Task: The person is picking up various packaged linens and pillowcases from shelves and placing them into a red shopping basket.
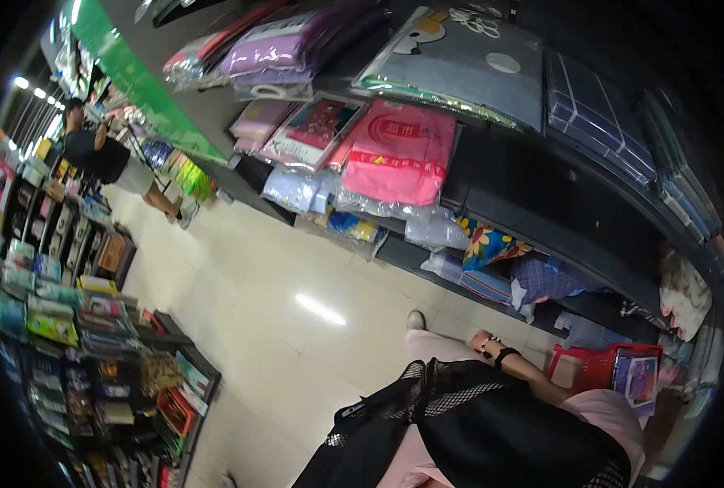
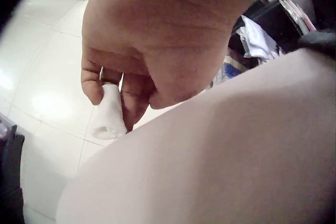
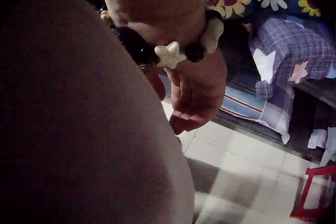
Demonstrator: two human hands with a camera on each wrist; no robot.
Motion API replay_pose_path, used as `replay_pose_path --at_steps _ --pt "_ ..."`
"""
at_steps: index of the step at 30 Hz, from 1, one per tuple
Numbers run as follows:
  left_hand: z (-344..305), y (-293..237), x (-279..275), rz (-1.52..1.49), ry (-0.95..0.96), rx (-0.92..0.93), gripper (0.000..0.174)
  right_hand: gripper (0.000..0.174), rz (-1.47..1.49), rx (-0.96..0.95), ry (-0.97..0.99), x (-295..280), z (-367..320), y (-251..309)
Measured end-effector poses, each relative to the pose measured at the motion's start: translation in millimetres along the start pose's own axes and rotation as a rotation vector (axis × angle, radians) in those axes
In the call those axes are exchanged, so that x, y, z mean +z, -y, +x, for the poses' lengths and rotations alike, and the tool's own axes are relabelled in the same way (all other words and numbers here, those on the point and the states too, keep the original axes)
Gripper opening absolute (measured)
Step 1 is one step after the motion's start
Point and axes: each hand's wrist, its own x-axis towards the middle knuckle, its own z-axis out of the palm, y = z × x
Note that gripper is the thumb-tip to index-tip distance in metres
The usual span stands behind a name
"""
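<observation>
In the left wrist view the left hand (image 2: pixel 152 50) hangs beside a pale pink trouser leg (image 2: pixel 210 145), fingers loosely bent. A white tubular wrap (image 2: pixel 109 113) sits over the end of one finger. The head view does not include this hand. My right hand (image 3: pixel 197 95) hangs loosely by the other leg, nothing in its fingers. On that wrist is a bracelet (image 3: pixel 170 54) of dark beads and pale star shapes. From the head view, the right hand (image 1: pixel 484 343) is near low shelves, with a red basket (image 1: pixel 569 355) behind it.
Dark shelves (image 1: pixel 524 171) hold bagged textiles, among them a pink package (image 1: pixel 398 150) and a flowered cushion (image 1: pixel 488 242). Another display (image 1: pixel 77 366) stands left across the pale tiled floor (image 1: pixel 272 276). A person (image 1: pixel 106 154) stands farther up the aisle.
</observation>
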Motion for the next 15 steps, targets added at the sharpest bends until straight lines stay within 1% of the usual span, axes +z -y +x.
replay_pose_path --at_steps 2,3,4,6,7,8,9,10,11,12,13,14,15 --pt "31.7 -25.9 -34.0 0.022 -0.047 0.066 0.024 0.026 -0.680 -0.359 0.223 -52.4 -9.2 42.1" --pt "49.0 -39.9 -51.0 0.033 -0.076 0.100 0.024 0.024 -0.747 -0.482 0.031 -50.1 14.3 42.1" --pt "65.9 -60.8 -69.2 0.022 -0.109 0.136 0.024 0.022 -0.612 -0.472 0.181 -43.9 58.3 34.6" --pt "99.8 -107.2 -107.2 -0.067 -0.124 0.179 0.024 0.020 0.568 -0.113 0.008 -80.7 13.2 63.1" --pt "104.5 -129.6 -137.9 -0.199 -0.038 0.160 0.027 0.020 0.567 -0.107 0.008 -95.0 20.7 73.7" --pt "108.6 -152.8 -169.4 -0.328 0.044 0.131 0.030 0.018 0.624 -0.130 0.073 -109.0 30.4 82.5" --pt "125.5 -171.5 -190.6 -0.342 0.016 0.185 0.032 0.018 0.680 -0.154 0.137 -123.2 39.3 91.9" --pt "140.0 -186.2 -208.9 -0.351 -0.008 0.236 0.034 0.023 0.762 -0.211 0.043 -134.9 41.7 102.1" --pt "147.4 -205.0 -227.8 -0.401 -0.028 0.255 0.037 0.023 0.725 -0.261 0.016 -166.4 27.9 121.6" --pt "152.5 -221.8 -244.9 -0.452 -0.048 0.274 0.039 0.023 0.826 -0.346 -0.052 -186.3 16.5 135.7" --pt "161.5 -230.6 -256.2 -0.495 0.015 0.263 0.043 0.022 0.840 -0.392 -0.113 -200.2 10.7 148.2" --pt "169.8 -236.3 -267.3 -0.539 0.078 0.252 0.047 0.022 0.843 -0.380 -0.111 -210.0 7.6 156.8" --pt "180.0 -239.8 -278.5 -0.528 0.085 0.266 0.051 0.023 0.867 -0.472 -0.167 -218.3 4.9 164.2"
